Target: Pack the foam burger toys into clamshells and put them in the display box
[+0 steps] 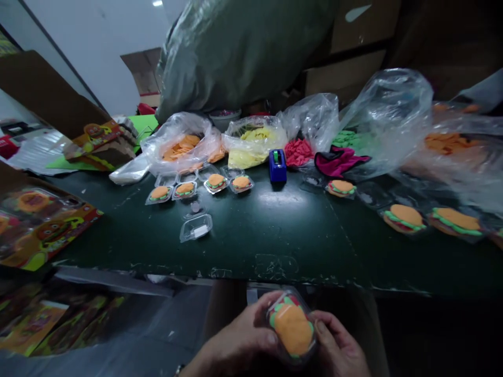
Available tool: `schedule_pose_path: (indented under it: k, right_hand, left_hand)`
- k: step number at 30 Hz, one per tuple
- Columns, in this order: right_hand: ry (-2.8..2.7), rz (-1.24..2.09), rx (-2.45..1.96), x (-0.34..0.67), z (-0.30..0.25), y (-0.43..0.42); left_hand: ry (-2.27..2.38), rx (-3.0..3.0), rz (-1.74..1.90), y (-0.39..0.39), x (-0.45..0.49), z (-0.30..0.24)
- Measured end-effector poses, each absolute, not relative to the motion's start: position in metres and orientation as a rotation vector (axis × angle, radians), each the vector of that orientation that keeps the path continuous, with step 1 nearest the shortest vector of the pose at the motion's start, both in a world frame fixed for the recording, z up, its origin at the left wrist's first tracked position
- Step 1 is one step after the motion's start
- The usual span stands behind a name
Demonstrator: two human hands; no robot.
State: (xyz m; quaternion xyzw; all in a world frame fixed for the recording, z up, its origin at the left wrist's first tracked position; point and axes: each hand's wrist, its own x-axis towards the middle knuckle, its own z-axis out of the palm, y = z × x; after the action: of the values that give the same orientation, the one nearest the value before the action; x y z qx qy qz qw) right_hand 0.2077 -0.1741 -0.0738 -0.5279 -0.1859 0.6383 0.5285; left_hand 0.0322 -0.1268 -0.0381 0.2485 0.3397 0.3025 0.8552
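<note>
Over my lap, just in front of the table's near edge, I hold a clear plastic box with a toy burger [293, 327] inside; its orange bun, green frill and a bit of red show through the lid. My left hand [247, 330] wraps round the box's left side, thumb on the front. On the right edge, my right hand [336, 343] pinches with thumb and fingers. An unfilled clear box [196, 228] lies on the table with a small white piece in it. Behind it sit several boxed burgers [216, 182].
The dark green table [251, 230] spans the view. Along its back stand a blue tape dispenser [278, 166], a magenta cloth [340, 161] and plastic bags of orange pieces [181, 147], yellow pieces [255, 139] and red pieces [298, 153]. More burgers [404, 217] lie right; a printed carton [51, 230] stands left.
</note>
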Motion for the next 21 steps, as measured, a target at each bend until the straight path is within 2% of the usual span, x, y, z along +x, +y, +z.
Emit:
schedule_pose_path:
  k: [5,8,10,12,15,21]
  right_hand:
    - [-0.44,1.524,-1.278,0.209,-0.075,-0.166]
    - [-0.834,1.505,-1.428,0.229,-0.063,-0.154]
    - [-1.312,1.302,-1.5,0.245,-0.049,-0.142]
    - [-1.722,0.929,-1.465,0.255,-0.035,-0.124]
    - [-2.08,0.477,-1.379,0.251,-0.024,-0.089]
    - [-2.678,0.239,-1.268,0.228,-0.038,-0.037]
  left_hand:
    - [0.701,0.447,0.714,-0.135,0.054,-0.062]
    - [0.736,0.436,0.773,-0.128,0.063,-0.062]
    - [0.762,0.383,0.813,-0.126,0.068,-0.059]
    - [0.793,0.314,0.848,-0.127,0.072,-0.058]
    - [0.822,0.219,0.879,-0.132,0.08,-0.058]
    - [0.862,0.232,0.901,-0.132,0.086,-0.06]
